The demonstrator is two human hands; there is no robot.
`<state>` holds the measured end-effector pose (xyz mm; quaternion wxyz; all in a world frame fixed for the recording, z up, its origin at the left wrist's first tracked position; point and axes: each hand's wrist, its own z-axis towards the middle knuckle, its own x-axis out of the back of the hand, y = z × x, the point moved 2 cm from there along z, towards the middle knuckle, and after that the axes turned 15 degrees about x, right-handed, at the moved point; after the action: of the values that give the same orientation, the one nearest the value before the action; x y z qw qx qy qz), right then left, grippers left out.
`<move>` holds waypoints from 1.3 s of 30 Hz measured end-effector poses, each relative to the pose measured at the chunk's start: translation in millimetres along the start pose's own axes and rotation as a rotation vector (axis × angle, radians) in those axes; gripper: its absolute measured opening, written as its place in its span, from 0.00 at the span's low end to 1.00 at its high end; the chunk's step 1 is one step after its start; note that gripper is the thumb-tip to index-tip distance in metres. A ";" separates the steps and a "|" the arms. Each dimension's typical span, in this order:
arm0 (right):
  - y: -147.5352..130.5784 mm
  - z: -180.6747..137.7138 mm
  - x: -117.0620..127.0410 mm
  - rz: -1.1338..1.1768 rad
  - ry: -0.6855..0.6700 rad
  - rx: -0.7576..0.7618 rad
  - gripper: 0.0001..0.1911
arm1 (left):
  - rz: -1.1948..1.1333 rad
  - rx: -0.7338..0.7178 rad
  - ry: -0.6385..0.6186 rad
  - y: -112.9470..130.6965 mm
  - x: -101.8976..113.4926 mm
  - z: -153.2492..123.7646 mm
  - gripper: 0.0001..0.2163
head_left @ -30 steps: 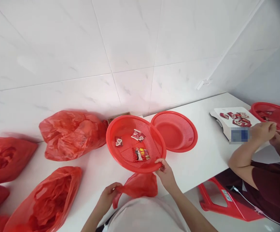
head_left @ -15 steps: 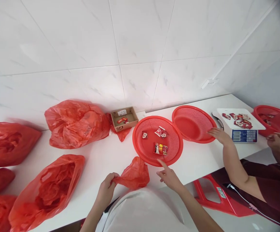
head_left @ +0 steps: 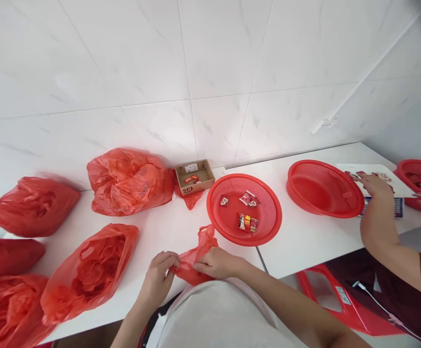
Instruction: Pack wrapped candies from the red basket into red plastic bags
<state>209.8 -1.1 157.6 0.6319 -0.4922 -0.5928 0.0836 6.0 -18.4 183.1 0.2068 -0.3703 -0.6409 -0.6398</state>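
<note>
Close to my body, at the table's front edge, a thin red plastic bag is bunched between my two hands. My left hand pinches its left side. My right hand is closed on its right part, with the fingertips partly hidden in the plastic. Just beyond the bag stands a round red mesh basket. Several small wrapped snack packets lie scattered on its bottom.
Several filled red bags cover the left side. A small cardboard box stands by the wall. To the right are another red basket, a scale with packets, a third basket and a co-worker's hands. A red stool stands below.
My right hand has moved from the basket's rim to the bag and gripped it. The co-worker's near hand went from the second basket to the scale; that basket shifted right, partly covering the scale.
</note>
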 end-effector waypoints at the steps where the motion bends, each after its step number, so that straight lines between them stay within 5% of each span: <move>1: 5.2 -1.7 -0.4 -0.030 -0.046 -0.024 0.23 | 0.010 -0.014 0.009 -4.8 5.1 -2.7 0.12; 7: 12.4 -6.6 7.1 -0.106 -0.009 -0.179 0.13 | 0.007 -0.006 0.004 -7.1 19.4 -10.1 0.13; 12: -19.9 15.9 20.8 0.113 0.355 0.140 0.13 | 0.014 0.032 -0.046 11.8 12.2 -4.5 0.12; 14: -25.3 25.1 19.4 0.219 0.316 0.209 0.12 | 0.028 0.061 -0.068 14.5 11.7 -4.2 0.12; 17: -18.2 30.9 8.6 0.210 0.085 0.133 0.16 | 0.025 0.104 -0.136 13.4 14.6 -7.9 0.11; 21: 5.2 28.4 -3.8 0.114 0.015 -0.046 0.17 | 0.041 0.129 -0.198 13.1 19.5 -14.1 0.12; 25: 31.3 26.9 1.1 0.054 0.090 -0.279 0.09 | 0.075 0.160 -0.244 9.5 23.4 -18.2 0.13; 28: 47.0 27.3 11.9 0.102 0.168 -0.371 0.12 | 0.195 0.216 -0.227 -7.9 28.4 -22.1 0.15; 34: 63.9 29.6 11.5 0.259 0.290 -0.419 0.21 | 0.516 0.313 -0.198 -55.5 34.1 -29.3 0.18; 39: 62.8 25.8 -2.7 0.235 0.404 -0.410 0.22 | 0.545 0.460 -0.236 -58.4 25.6 -32.0 0.07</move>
<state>217.6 42.0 105.7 0.6103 -0.6813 -0.3989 -0.0649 -60.3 -38.7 166.1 0.3722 -0.5424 -0.6651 -0.3535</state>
